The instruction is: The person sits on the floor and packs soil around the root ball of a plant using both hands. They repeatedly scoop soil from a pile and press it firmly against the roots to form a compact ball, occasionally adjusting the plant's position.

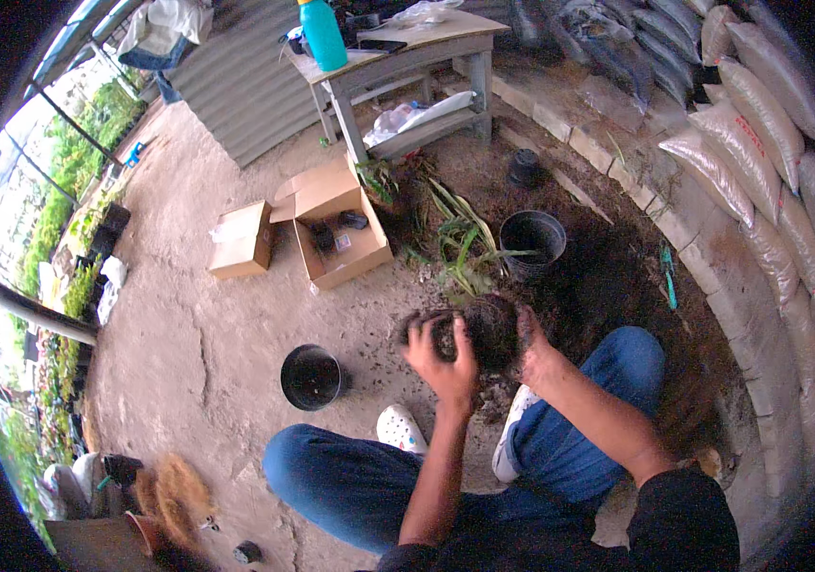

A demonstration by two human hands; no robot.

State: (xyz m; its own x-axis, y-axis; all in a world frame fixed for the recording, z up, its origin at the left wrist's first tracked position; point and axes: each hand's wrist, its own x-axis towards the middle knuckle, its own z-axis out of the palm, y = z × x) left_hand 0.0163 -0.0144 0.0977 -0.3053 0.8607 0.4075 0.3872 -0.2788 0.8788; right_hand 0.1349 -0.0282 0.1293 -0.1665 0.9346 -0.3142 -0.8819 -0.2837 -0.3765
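Observation:
A dark root ball (493,334) with soil clinging to it is held between my two hands, above the ground in front of my shoes. From its top, long green leaves (466,261) lean away from me. My left hand (445,354) presses on its left side, fingers spread and blackened with soil. On the opposite side, my right hand (532,350) cups it, its fingers partly hidden. Just beyond the right hand stands a black plastic pot (533,247). Another black pot (311,377) sits on the concrete to the left.
Loose dark soil (615,286) spreads to the right, with a teal hand trowel (668,275) near the brick edging (629,189). Cardboard boxes (354,264) lie ahead left. Behind them is a wooden table (422,43) bearing a teal bottle (323,39). Filled sacks (736,143) are stacked right.

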